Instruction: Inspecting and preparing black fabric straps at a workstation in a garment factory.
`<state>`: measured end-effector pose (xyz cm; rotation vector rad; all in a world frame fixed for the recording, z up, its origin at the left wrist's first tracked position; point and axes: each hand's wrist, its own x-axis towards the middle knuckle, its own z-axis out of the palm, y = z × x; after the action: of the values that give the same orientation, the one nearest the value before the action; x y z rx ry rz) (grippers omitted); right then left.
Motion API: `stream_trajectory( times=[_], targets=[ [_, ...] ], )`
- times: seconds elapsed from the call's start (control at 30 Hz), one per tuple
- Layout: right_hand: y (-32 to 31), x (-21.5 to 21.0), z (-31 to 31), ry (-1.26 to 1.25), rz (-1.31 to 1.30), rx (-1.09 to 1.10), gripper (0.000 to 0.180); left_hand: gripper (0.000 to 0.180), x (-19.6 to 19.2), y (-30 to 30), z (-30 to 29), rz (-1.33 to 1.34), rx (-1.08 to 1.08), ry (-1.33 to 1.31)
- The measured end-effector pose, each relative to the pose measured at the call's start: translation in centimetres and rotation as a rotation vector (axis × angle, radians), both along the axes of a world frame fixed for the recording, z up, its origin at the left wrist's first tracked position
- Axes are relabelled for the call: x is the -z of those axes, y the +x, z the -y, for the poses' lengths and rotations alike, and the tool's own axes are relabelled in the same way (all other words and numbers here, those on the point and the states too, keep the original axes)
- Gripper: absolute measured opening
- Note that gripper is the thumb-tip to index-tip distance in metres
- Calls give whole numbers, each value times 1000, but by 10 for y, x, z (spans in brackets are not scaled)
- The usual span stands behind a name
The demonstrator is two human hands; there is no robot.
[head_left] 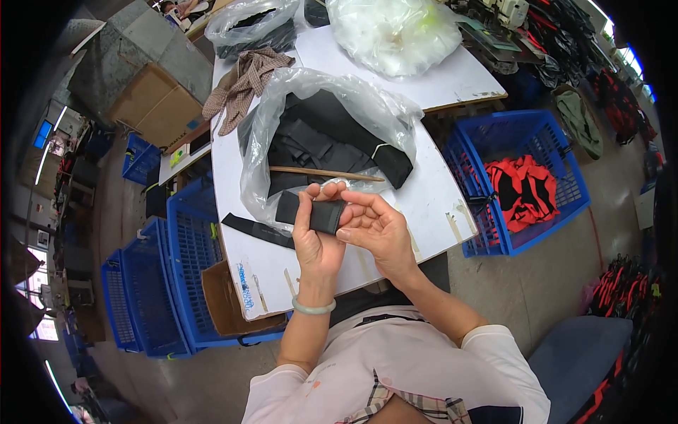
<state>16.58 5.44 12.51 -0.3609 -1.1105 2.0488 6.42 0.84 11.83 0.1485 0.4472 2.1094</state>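
Observation:
Between my hands is a small black fabric piece (326,217), held over the near part of the white table. My left hand (316,237) is closed round it, thumb on its near face. The fingers of my right hand (381,230) pinch its right edge. Just beyond, a clear plastic bag (260,152) stands with its mouth wide, full of black fabric pieces (311,138). A thin wooden stick (328,172) lies across the bag's contents. On the table to the left of my hands lies a flat black strip (258,231).
The white table (441,205) carries a checked cloth (247,81) and further plastic bags (395,35) at the far side. At right, a blue crate (494,244) holds red and black pieces. More blue crates (191,233) and a cardboard box (222,304) flank the table's left.

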Motion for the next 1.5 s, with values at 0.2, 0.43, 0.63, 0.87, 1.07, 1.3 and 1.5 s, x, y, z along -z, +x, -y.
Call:
stream_trajectory(
  times=[0.2,0.43,0.63,0.87,1.07,1.3,1.5],
  targets=[
    [-3,5,2,-59,29,15,44,24,4,2,2,192,75,14],
    [-3,4,1,-75,57,9,39,27,8,1,0,298,91,24],
    [-5,6,3,-60,51,14,37,27,13,1,3,333,140,92],
    [-3,10,-2,-110,162,-5,33,28,13,4,0,14,-15,39],
    [-15,13,0,128,155,163,30,29,11,2,-2,-282,-79,-43],
    [-10,16,-8,213,295,306,14,38,13,-5,0,-35,-13,-46],
    [6,15,-23,948,512,631,19,61,7,-4,25,-1324,-427,-671]
  ],
)
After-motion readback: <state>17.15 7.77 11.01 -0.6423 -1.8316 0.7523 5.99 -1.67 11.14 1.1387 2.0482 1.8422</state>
